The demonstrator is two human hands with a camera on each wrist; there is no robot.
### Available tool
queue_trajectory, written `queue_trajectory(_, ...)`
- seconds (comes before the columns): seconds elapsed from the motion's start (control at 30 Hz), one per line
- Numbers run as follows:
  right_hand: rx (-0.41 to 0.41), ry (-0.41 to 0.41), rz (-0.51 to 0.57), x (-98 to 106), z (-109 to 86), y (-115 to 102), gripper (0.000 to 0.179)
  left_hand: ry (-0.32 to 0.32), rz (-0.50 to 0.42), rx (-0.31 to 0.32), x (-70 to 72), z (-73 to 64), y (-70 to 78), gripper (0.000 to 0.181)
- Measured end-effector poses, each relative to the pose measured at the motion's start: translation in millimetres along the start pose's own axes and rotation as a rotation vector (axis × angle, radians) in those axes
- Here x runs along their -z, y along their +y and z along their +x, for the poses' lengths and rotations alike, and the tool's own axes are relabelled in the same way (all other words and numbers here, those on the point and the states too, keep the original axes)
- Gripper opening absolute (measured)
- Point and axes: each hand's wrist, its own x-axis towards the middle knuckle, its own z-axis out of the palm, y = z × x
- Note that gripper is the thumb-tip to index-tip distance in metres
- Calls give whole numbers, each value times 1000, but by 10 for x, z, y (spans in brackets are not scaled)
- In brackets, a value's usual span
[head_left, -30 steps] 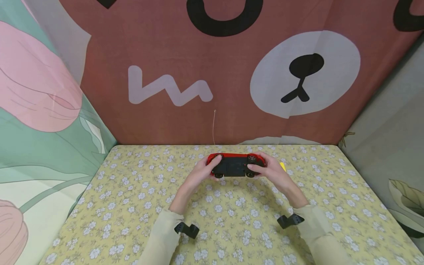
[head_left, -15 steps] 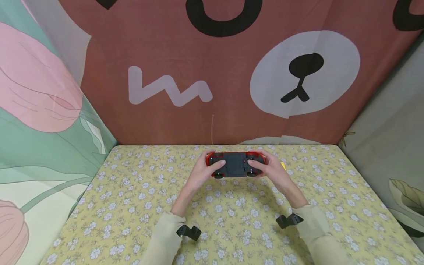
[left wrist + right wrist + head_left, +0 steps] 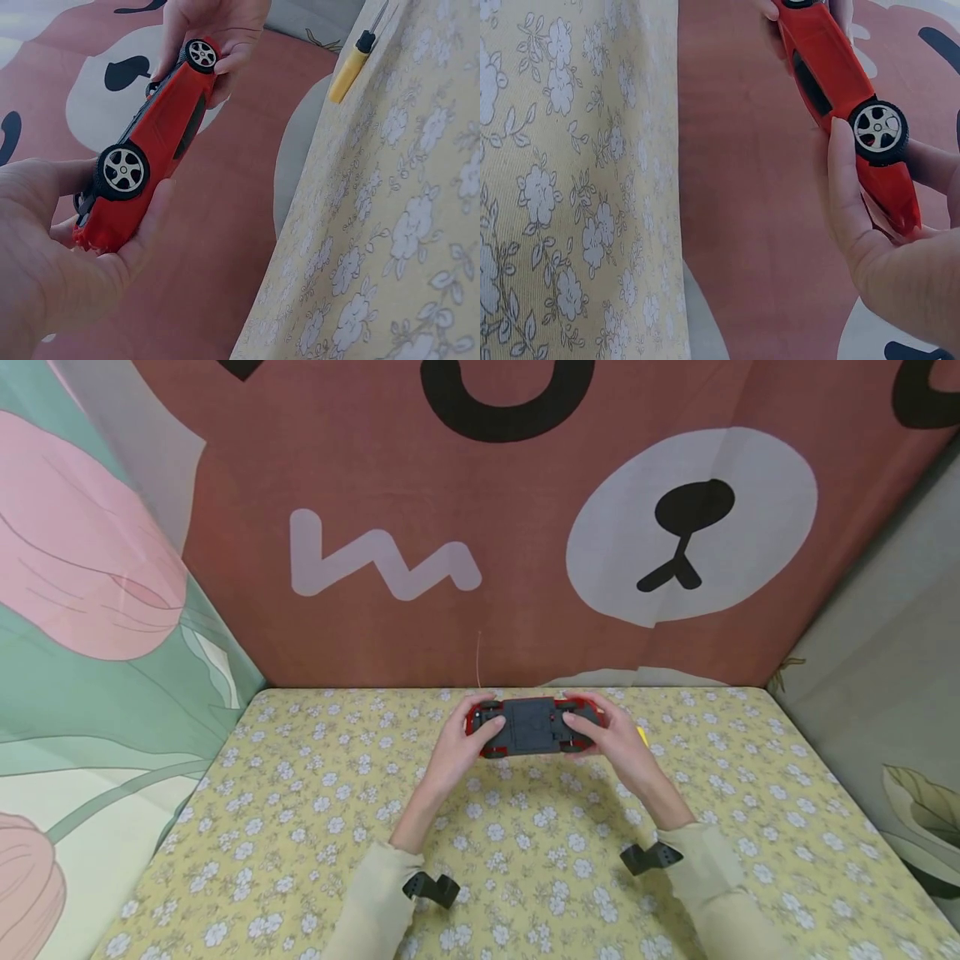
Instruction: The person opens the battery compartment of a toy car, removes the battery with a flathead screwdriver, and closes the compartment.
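A red toy car point(image 3: 531, 727) is held up over the far part of the table, its dark underside turned toward the head camera. My left hand point(image 3: 459, 742) grips one end, thumb across the underside. At the other end my right hand point(image 3: 613, 737) holds it the same way, with fingers behind the body. Silver-spoked black wheels show along the side of the toy car point(image 3: 154, 157) in the left wrist view. In the right wrist view, fingers press the red side of the car point(image 3: 840, 75) near a wheel. The roof is hidden from the head view.
A screwdriver point(image 3: 352, 69) with a yellow handle lies on the flowered tablecloth point(image 3: 330, 827), mostly hidden behind my right hand in the head view. A thin pale wire point(image 3: 478, 660) sticks up behind the car. A printed curtain point(image 3: 390, 635) stands at the table's back edge.
The toy car has tilted, bringing its underside more fully toward the head camera and hiding the red side. It has risen slightly. The wire's tip has sunk lower. Both hands keep their grip.
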Motion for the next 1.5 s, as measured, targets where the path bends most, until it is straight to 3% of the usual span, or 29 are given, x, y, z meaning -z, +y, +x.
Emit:
queue_trajectory(0.5,1,33,39,-49,12,-28,52,126,-1,-17,-32,-9,-3,45)
queue_trajectory(0.8,24,27,42,-35,22,-16,51,67,-130,-17,-2,-21,-13,46)
queue_trajectory(1.03,63,43,44,-53,30,-7,52,59,-190,-48,-1,-19,-20,44)
queue_trajectory(1.27,160,40,58,-59,44,6,49,50,-219,-53,14,-16,-24,45)
queue_trajectory(1.5,186,22,66,-40,36,20,44,43,-219,-53,20,-32,-18,43)
